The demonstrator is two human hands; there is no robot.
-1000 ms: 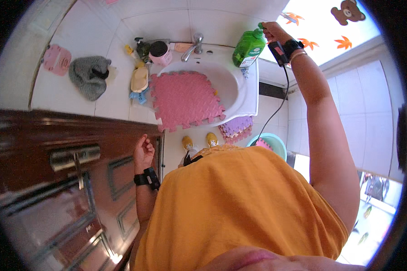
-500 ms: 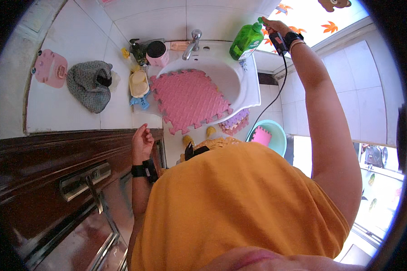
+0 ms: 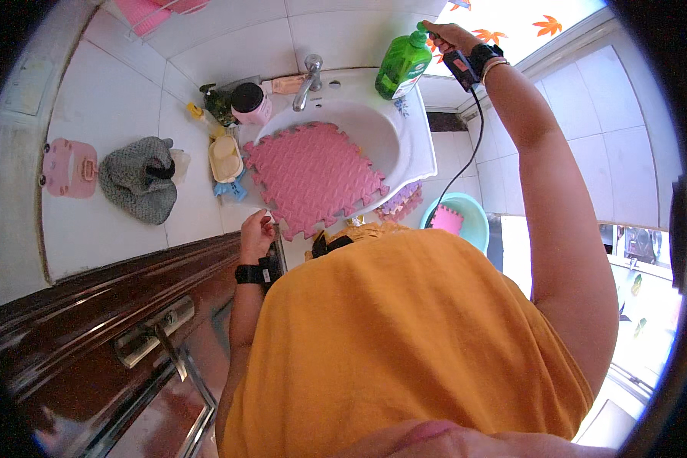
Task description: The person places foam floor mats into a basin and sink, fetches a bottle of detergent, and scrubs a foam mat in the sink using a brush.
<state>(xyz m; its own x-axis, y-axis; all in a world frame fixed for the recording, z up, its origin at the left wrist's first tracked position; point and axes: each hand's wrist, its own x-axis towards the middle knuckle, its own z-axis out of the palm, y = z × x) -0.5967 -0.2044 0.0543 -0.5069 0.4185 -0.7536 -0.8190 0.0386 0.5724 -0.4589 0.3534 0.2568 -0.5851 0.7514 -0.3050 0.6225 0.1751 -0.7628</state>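
Observation:
At the upper right, my right hand (image 3: 452, 38) has its fingers closed at the pump top of a green soap bottle (image 3: 399, 70), which is at the sink's back right corner. A pink foam mat tile (image 3: 313, 172) with jigsaw edges lies over the white sink (image 3: 424, 145), its near edge overhanging the front rim. My left hand (image 3: 258, 233) is beside the tile's near left corner, fingers loosely bent and apart. Nothing shows in it; whether it touches the tile cannot be made out.
A chrome tap (image 3: 309, 80) rises behind the tile. Left of it are a black-lidded pink jar (image 3: 253, 107) and a cream soap dish (image 3: 226, 159). A grey cloth (image 3: 139, 183) hangs on the left wall. A turquoise basin (image 3: 477, 221) stands below right, with more foam tiles (image 3: 399, 200) nearby.
My left hand has come up and right, closer to the tile's corner, and its fingers are more bent. My right hand stays at the bottle's pump. The whole view has shifted slightly.

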